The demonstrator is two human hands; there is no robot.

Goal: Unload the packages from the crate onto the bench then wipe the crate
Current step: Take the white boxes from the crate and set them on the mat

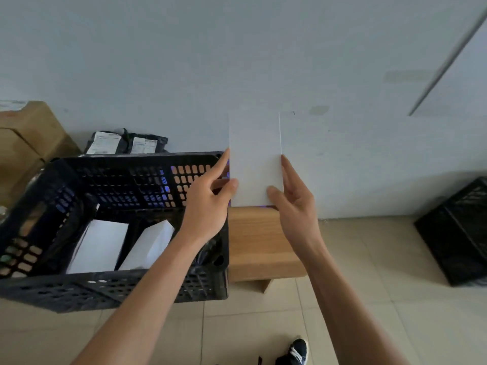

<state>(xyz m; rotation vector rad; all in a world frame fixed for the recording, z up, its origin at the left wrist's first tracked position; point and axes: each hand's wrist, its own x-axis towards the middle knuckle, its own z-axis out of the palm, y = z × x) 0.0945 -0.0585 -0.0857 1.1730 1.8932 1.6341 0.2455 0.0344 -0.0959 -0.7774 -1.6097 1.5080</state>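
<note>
- Flat white rectangular package (pixel 255 159): held upright in the air above the bare right end of the light wooden bench (pixel 259 246), just right of the black perforated plastic crate (pixel 110 288), its face turned to the person.
- Left hand (pixel 208 204): arm reaching up across the crate's right corner; the thumb presses the package's lower left front and the forefinger runs up its left edge, so it is pinched there.
- Right hand (pixel 293 204): mirrors it, with the thumb on the lower right front and straight fingers along the right edge, clamping the package from that side.
- Fingers behind the package are hidden by it.
- Inside the crate lie two more white boxes (pixel 101 246), leaning side by side; dark wrapping beside them is hard to make out.
- Behind the crate, grey labelled mail bags (pixel 126 142) rest against the wall, partly hidden by the crate's rim.
- Left of the crate, brown cardboard cartons (pixel 29 133) are cut off by the edge of view.
- Far right of the crate, a second black crate (pixel 458 233) sits on the floor tiles, also cut off.
</note>
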